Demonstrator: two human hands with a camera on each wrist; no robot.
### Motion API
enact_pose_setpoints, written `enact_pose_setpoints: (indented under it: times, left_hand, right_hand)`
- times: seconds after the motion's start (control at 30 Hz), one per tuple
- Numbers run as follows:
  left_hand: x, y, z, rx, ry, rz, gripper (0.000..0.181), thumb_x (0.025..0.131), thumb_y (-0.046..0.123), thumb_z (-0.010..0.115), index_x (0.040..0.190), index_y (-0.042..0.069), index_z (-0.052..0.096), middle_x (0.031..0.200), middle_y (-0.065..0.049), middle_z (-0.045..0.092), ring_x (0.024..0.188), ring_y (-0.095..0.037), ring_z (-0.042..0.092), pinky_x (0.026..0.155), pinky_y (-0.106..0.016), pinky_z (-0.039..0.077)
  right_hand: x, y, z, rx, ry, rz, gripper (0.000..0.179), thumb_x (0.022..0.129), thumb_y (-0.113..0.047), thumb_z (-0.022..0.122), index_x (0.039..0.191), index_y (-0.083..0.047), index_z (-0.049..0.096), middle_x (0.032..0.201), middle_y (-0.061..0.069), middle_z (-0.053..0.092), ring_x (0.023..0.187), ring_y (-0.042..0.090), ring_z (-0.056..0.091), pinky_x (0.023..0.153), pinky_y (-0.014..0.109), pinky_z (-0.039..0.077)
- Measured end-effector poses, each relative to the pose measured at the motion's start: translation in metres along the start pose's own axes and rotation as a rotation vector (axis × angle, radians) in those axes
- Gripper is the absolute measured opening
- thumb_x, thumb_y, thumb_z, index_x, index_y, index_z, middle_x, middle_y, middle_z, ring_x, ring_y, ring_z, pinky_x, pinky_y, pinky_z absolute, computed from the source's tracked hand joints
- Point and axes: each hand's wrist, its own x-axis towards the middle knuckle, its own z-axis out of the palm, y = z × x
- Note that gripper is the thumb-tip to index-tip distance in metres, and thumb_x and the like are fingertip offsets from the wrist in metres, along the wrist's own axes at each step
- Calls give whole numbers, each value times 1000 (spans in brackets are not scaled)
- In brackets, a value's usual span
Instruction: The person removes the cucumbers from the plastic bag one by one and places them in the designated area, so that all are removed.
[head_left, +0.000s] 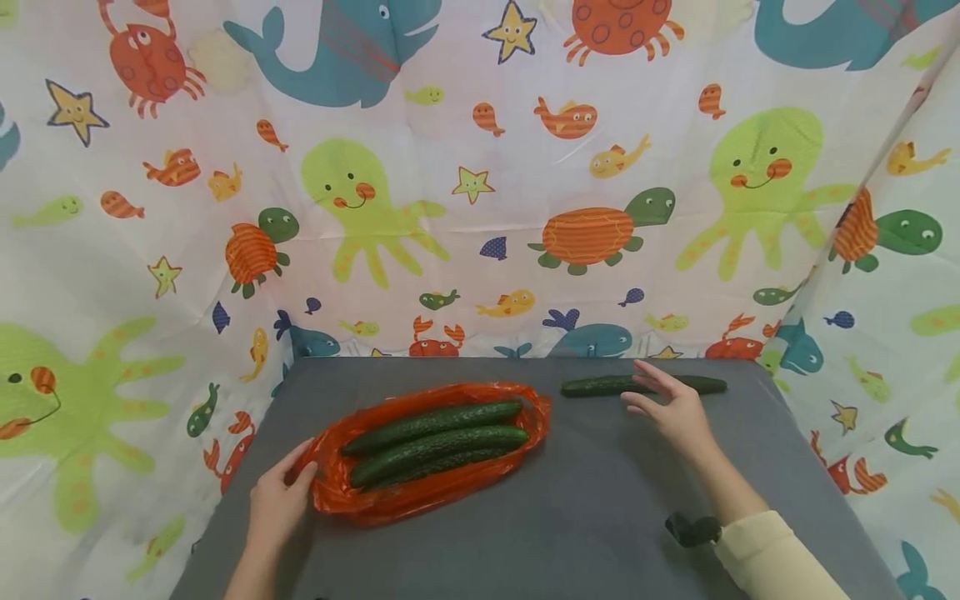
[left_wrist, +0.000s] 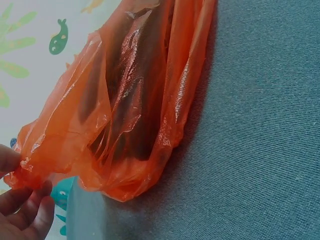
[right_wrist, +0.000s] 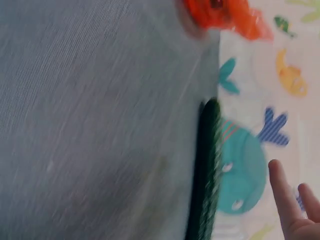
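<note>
A red plastic bag (head_left: 420, 504) lies on the grey table with its mouth spread wide, and several dark green cucumbers (head_left: 442, 444) rest inside it. My left hand (head_left: 281, 500) pinches the bag's left end between thumb and fingers; in the left wrist view the gathered plastic (left_wrist: 30, 167) is between the fingertips. One more cucumber (head_left: 690, 384) lies lengthwise near the table's back edge. Over it is my right hand (head_left: 675, 417), fingers spread and holding nothing. In the right wrist view two fingers (right_wrist: 282, 195) show beside that cucumber (right_wrist: 206, 175).
A white curtain (head_left: 480, 108) printed with sea animals hangs behind the grey table (head_left: 600, 508) and along both sides. A dark strap-like item (head_left: 692, 530) sits at the right wrist, by the pale yellow sleeve (head_left: 772, 554).
</note>
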Motion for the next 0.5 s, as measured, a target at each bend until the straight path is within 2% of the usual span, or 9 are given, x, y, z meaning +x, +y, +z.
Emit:
enact_pose_setpoints:
  times: [0.1,0.17,0.27,0.37,0.5]
  left_hand:
    - [-1,-1,1,-11,25,13,44,102,31,60,145,20,57,140,-20,60,126,-39,58,103,-59,45]
    - [-1,-1,2,-19,46,21,43,102,30,60,144,20,58,139,-20,61,124,-38,59,102,-59,46]
    - [-2,-1,4,-20,68,33,42,102,28,60,143,21,59,136,-19,64,121,-38,61,101,-59,46]
    - [-2,0,5,-14,75,39,42,102,29,60,143,21,60,135,-19,64,121,-38,61,101,-58,46]
    - [-3,0,5,-25,69,23,44,102,29,60,145,21,57,141,-19,60,124,-38,59,103,-59,45]
  right_hand:
    - [-5,-8,11,31,-32,-21,69,88,-26,78,150,-17,50,151,15,51,130,19,58,82,33,60]
    - [-8,-12,19,39,-57,-30,69,88,-26,79,150,-18,50,151,13,52,134,28,54,82,31,60]
    - [-14,-15,30,45,-89,-45,69,87,-25,80,149,-18,52,151,13,52,131,19,57,82,29,60]
    - [-19,-14,41,49,-94,-59,68,86,-23,81,147,-17,54,147,14,55,119,6,64,81,27,60]
    - [-23,-10,58,-47,-64,-99,63,85,-28,81,143,-22,59,138,13,63,118,16,67,83,24,59]
